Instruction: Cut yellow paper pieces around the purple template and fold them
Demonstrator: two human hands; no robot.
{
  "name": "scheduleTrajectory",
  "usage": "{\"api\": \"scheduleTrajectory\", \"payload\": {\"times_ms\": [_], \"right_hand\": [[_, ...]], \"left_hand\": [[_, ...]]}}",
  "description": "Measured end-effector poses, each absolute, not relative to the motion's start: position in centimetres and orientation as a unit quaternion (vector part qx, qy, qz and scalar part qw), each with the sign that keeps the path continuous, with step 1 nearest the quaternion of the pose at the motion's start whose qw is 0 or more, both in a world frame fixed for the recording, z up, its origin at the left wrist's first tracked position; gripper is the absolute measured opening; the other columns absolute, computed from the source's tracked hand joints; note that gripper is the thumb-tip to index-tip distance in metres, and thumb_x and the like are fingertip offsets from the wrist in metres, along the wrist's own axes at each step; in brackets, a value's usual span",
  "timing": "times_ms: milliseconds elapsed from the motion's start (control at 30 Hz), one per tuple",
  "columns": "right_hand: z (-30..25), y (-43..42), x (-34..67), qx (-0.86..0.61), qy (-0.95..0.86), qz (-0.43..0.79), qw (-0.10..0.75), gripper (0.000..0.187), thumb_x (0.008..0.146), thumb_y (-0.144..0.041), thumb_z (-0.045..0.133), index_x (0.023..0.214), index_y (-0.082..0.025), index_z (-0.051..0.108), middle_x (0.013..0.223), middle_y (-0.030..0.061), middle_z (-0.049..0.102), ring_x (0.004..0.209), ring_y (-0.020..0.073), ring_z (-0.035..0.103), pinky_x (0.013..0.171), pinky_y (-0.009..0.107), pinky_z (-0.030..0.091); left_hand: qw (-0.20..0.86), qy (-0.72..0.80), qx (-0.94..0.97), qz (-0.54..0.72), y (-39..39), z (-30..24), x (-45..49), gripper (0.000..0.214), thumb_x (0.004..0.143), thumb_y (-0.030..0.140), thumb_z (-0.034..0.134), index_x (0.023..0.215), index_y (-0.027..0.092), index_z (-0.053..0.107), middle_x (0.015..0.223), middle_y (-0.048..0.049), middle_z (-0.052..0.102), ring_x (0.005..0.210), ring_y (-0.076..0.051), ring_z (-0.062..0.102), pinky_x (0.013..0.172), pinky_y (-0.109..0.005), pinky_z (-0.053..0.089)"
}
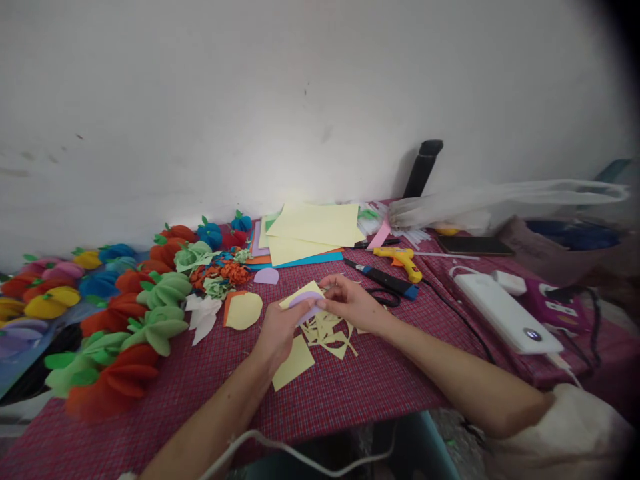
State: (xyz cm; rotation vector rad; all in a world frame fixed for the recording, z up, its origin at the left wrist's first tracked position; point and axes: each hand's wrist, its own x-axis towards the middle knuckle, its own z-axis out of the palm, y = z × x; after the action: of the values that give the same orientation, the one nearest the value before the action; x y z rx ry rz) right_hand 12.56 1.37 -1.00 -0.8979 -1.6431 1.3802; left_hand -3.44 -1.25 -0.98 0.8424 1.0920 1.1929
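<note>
Places given against the yellow sheet stack by the wall. Well left of the stack: rows of ribbed soft shapes in red-orange, green, blue, yellow, pink and purple, many topped with green leaves. White scrap laid left of the stack, on its near side. Mixed orange, green and blue scraps heaped closer in on the left. Rounded yellow piece laid partly over an orange one, near-left of the stack. Purple half-disc left just off the stack's near-left corner.

Straight on the near side of the stack: purple piece clamped between left hand thumb and fingers, along with a yellow sheet under it. Yellow square placed farther to the near side; yellow trimmings strewn below the hands. Right hand: thumb set at the purple piece's edge, index curled above; whether anything is pinched can't be told.

Near-right of the stack: black-and-blue tool, then yellow glue gun. Well right: black slab, white power bank, purple power strip, wired.
</note>
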Motion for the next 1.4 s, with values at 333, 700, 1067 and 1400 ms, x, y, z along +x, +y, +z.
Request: {"api": "scheduleTrajectory", "payload": {"times_ms": [333, 700, 1067, 1400], "right_hand": [[2.5, 0.3, 19.0, -0.497, -0.856, 0.12, 0.074, 0.025, 0.072, -0.018, 0.054, 0.096, -0.018, 0.06, 0.091, 0.0087, 0.062, 0.087, 0.0228, 0.054, 0.076, 0.031, 0.039], [1.3, 0.1, 19.9, -0.55, -0.827, 0.104, 0.05, 0.058, 0.066, -0.016, 0.054, 0.124, -0.018, 0.047, 0.103, 0.012, 0.062, 0.092, 0.0252, 0.057, 0.078, 0.031, 0.041], [2.9, -2.8, 19.4, -0.42, -0.675, 0.562, 0.228, 0.031, 0.079, -0.039, 0.054, 0.101, -0.018, 0.053, 0.071, 0.0009, 0.057, 0.059, 0.0134, 0.052, 0.053, 0.025, 0.042], [2.1, -4.5, 15.1, -0.338, -0.659, 0.616, 0.269, 0.041, 0.08, -0.047, 0.053, 0.112, -0.022, 0.047, 0.082, 0.0016, 0.049, 0.07, 0.0139, 0.047, 0.063, 0.026, 0.04]], "left_hand": [[0.615, 0.45, 0.299, 0.574, -1.2, 0.2, -4.2, 0.026, 0.055, 0.027, 0.074, 0.075, 0.011, 0.068, 0.074, -0.0077, 0.07, 0.065, -0.019, 0.064, 0.068, -0.033, 0.05], [0.634, 0.416, 0.263, 0.597, -1.7, 1.7, -4.5, 0.021, 0.054, 0.021, 0.075, 0.072, 0.011, 0.069, 0.07, -0.0055, 0.07, 0.061, -0.015, 0.063, 0.066, -0.029, 0.05], [0.622, 0.386, 0.257, 0.63, -1.7, 2.4, -5.2, 0.02, 0.056, 0.019, 0.074, 0.073, 0.011, 0.068, 0.07, -0.0054, 0.07, 0.063, -0.016, 0.064, 0.068, -0.029, 0.05], [0.598, 0.374, 0.224, 0.673, -1.6, 3.4, -5.9, 0.02, 0.055, 0.019, 0.075, 0.072, 0.01, 0.068, 0.07, -0.0059, 0.07, 0.065, -0.017, 0.065, 0.069, -0.031, 0.052]]}}
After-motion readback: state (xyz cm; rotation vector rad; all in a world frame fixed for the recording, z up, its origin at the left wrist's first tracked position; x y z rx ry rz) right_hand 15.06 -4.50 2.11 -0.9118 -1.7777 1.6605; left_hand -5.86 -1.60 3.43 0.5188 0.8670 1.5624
